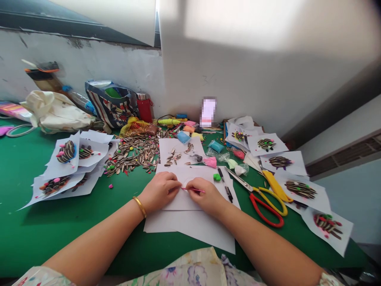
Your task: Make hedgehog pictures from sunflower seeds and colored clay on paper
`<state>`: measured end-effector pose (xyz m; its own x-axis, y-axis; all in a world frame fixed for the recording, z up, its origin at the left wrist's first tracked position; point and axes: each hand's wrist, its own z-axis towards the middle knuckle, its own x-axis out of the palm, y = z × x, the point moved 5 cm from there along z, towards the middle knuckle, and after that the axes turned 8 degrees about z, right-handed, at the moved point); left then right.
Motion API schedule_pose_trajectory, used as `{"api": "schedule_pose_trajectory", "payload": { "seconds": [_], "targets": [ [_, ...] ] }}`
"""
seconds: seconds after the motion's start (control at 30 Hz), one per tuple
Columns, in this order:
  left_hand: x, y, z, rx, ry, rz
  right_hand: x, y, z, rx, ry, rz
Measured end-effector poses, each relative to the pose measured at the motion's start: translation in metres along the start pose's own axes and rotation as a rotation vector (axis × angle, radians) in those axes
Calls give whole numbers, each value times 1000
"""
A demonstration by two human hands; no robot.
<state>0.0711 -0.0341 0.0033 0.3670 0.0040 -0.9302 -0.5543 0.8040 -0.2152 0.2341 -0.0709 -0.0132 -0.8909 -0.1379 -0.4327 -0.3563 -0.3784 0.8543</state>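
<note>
Floral clothing [193, 273] lies nearest, below a green table [119, 246] pushed against a pale, scuffed wall [253, 83]. On overlapping white sheets [205, 235], the right hand [206, 196] pinches a thin pink stick [199, 190], fingers closed, its tip on the top sheet. The left hand [159, 191] rests beside that tip, fingers curled together; whether they grip anything, I cannot tell. Beyond the hands are clay packets [216, 146] and, to their left, a spread of striped seeds [137, 153]. Seed pictures [68, 151] lie in piles at the left and in a row down the right. Black pens [225, 184], scissors [268, 201] and a yellow cutter [275, 186] lie right of the hands. Along the wall stand a striped bag [108, 105], a red flask [144, 108] and a blurred, lit screen [208, 112]; a cream bag [56, 111] slumps farther left.
</note>
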Motion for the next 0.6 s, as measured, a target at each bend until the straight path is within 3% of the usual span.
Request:
{"api": "schedule_pose_trajectory", "payload": {
  "seconds": [0.2,0.6],
  "targets": [
    [-2,-4,-1,27,28,39,-2,2,0,67,-5,-53],
    [-4,-3,-2,65,24,10,-2,4,0,25,10,10]
  ]
}}
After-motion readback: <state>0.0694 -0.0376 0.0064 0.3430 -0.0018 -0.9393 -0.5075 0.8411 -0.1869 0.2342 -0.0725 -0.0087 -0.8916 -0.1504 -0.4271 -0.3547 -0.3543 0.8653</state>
